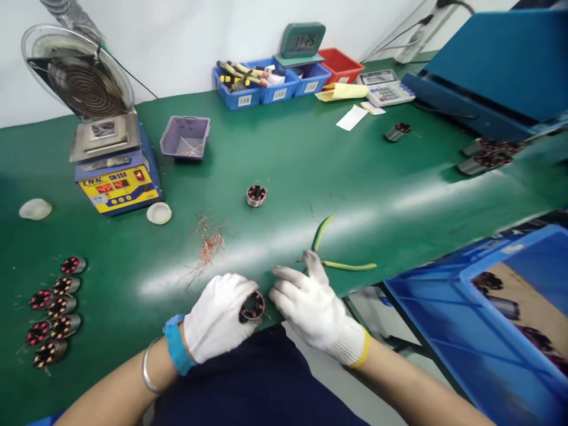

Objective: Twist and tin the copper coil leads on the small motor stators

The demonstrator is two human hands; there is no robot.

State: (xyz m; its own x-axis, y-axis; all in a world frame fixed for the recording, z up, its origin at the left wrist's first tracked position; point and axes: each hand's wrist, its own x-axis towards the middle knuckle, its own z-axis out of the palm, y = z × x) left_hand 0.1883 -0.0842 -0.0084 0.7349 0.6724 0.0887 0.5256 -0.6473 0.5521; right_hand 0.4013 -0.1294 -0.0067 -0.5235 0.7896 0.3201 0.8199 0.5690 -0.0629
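My left hand, in a white glove, grips a motor stator wound with copper, its open face turned up, near the front edge of the bench. Fine wire ends stick out at its right side. My right hand, also gloved, is just right of the stator with fingers apart and nothing in it. Beyond its fingertips lie cutters with green handles, spread open on the bench; their jaws are partly hidden by the hand. Another stator with loose wire ends sits farther back.
Copper wire scraps lie left of centre. A solder pot, a purple tray and several stators are at left. Blue tool bins stand at the back. At right are a blue machine and a blue crate.
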